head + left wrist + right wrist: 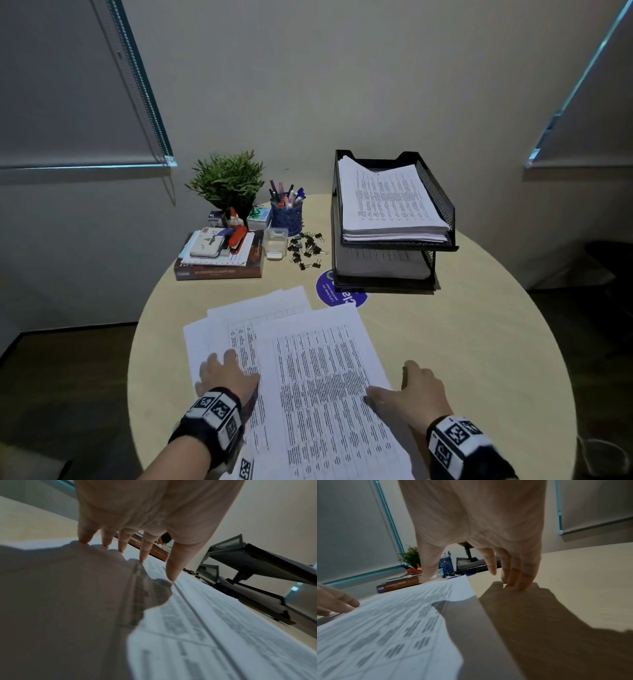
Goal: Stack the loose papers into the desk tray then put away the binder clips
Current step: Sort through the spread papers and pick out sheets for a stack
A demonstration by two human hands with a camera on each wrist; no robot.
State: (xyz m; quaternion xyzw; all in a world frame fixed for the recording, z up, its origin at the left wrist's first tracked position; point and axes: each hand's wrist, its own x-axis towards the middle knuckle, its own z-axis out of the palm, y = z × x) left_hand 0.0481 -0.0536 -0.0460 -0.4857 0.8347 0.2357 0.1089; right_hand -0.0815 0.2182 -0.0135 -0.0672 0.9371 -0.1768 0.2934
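Several loose printed papers (308, 359) lie fanned out on the round table, near its front. My left hand (224, 375) rests on their left side with fingertips (142, 559) touching the sheets (205, 628). My right hand (411, 387) sits at their right edge, thumb on the paper (393, 628), fingertips (518, 584) on the bare table. A black two-tier desk tray (442, 205) stands at the back right, both tiers holding paper stacks. Black binder clips (306, 248) lie scattered left of the tray, beside a small clear box (275, 241).
At the back left stand a potted plant (227, 180), a blue pen cup (287, 216) and a book stack (219, 263) topped with a stapler. A blue round sticker (327, 289) shows in front of the tray. The table's right half (496, 342) is bare.
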